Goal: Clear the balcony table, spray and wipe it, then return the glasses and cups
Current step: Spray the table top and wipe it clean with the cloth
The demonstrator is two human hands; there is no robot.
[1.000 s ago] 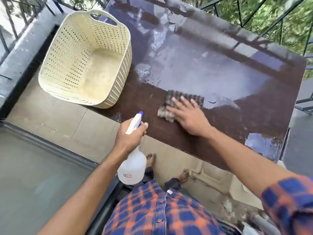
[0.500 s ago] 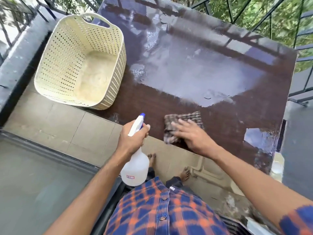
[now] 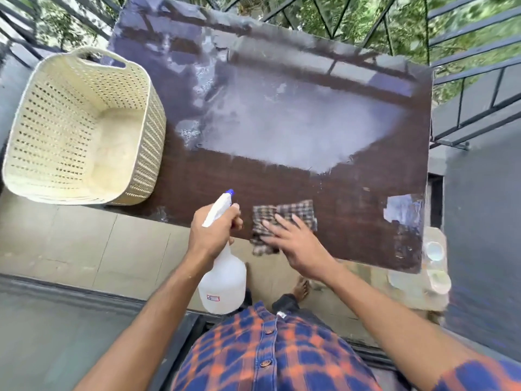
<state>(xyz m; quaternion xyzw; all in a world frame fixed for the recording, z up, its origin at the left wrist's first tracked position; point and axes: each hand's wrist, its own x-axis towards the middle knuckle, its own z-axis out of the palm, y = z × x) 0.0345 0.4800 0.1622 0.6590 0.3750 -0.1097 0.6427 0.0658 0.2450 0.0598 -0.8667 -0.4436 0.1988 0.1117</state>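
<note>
Low in the centre of the frame, the left grip (image 3: 214, 235) was clenched round the neck of the bottle (image 3: 222, 286), its nozzle pointing up-frame over the table (image 3: 282, 187). Just right of it, the right grip (image 3: 296, 249) lay released, fingers straight and spread, pressing the cloth (image 3: 293, 211) onto the table's near edge (one corner hung over). The basket (image 3: 84, 128) sat at the left. Blurred glasses (image 3: 435, 266) stood off the table's right edge, at the lower right.
</note>
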